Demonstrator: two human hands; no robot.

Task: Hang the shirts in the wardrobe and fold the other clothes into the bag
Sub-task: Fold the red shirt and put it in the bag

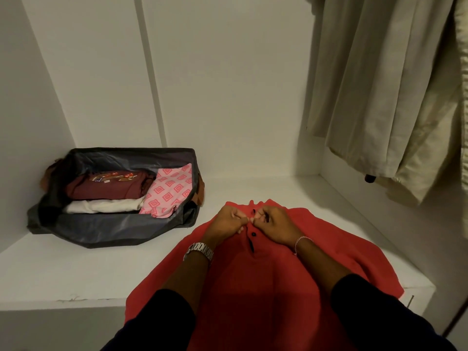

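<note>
Left hand [229, 220] and right hand [274, 221] each grip the red shirt [266, 287] placket, pinched tight for buttoning; bag [101, 226] at ten o'clock.

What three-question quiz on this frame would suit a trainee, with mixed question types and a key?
1. True or false: the red shirt lies flat on the white shelf, not on a hanger.
2. Which folded item sits at the right end of the open bag? A. maroon garment B. white garment C. pink patterned cloth
3. Fill in: the left hand and the right hand both pinch the shirt's ____ placket near the collar.

Key: 1 true; 2 C; 3 button.
</note>
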